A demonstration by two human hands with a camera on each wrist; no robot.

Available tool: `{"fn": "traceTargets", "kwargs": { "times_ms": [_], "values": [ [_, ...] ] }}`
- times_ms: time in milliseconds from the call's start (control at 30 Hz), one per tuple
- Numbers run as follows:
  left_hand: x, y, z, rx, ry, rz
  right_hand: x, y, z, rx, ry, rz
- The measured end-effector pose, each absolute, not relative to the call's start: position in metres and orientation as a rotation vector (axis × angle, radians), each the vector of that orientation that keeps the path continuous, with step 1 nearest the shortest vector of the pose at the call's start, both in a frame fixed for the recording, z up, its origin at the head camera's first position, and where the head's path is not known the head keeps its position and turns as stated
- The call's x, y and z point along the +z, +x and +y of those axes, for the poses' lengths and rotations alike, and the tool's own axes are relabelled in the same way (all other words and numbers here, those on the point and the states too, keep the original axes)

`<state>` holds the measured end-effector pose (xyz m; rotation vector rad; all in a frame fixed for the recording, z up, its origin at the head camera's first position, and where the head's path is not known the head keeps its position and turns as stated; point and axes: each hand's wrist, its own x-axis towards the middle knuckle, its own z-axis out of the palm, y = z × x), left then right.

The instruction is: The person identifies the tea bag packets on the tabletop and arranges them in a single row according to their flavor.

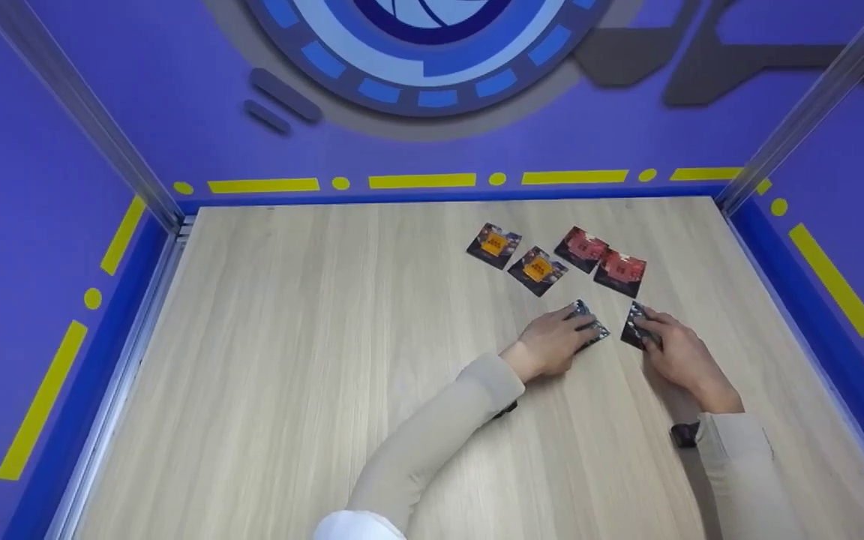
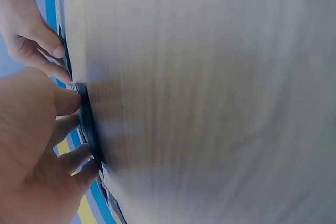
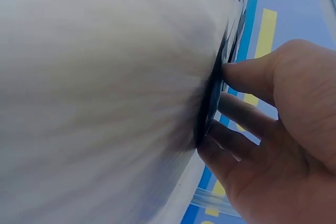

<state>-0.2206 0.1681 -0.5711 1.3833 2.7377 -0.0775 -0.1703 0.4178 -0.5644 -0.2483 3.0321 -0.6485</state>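
Right of frame centre, the left hand (image 1: 554, 343) is gripping a dark packet (image 1: 601, 331) to its right, and the right hand (image 1: 682, 354) (just across a gap) is gripping a second packet (image 1: 631, 333) to its left.

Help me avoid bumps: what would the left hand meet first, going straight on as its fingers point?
Probably the flat, dark, patterned square in the right hand, across a narrow gap, though heading and height are unclear.

bright head view; wrist views hazy, tabletop (image 2: 210, 51) blurred.
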Motion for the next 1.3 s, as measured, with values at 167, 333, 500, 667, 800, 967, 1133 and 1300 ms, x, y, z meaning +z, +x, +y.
{"fn": "traceTargets", "kwargs": {
  "times_ms": [167,333,500,667,800,967,1133,1300],
  "values": [
    [-0.572,-0.218,0.169,-0.106,1.384,2.758,-0.564,-0.171,0.417,-0.647,-0.225,3.017],
    [-0.571,-0.214,0.167,-0.158,1.350,2.765,-0.564,-0.173,0.415,-0.640,-0.222,3.042],
    [-0.571,-0.209,0.162,-0.184,1.353,2.767,-0.565,-0.171,0.414,-0.640,-0.202,3.024],
    [-0.570,-0.204,0.151,-0.150,1.346,2.764,-0.563,-0.172,0.413,-0.620,-0.193,3.010],
    [-0.571,-0.201,0.139,-0.095,1.315,2.741,-0.563,-0.172,0.413,-0.615,-0.188,2.996],
    [-0.571,-0.199,0.123,-0.050,1.312,2.751,-0.561,-0.174,0.413,-0.630,-0.197,2.984],
    [-0.569,-0.193,0.106,-0.036,1.299,2.749,-0.560,-0.176,0.414,-0.642,-0.196,2.970],
    [-0.566,-0.188,0.089,-0.047,1.283,2.743,-0.563,-0.175,0.415,-0.638,-0.182,2.988]
  ]
}}
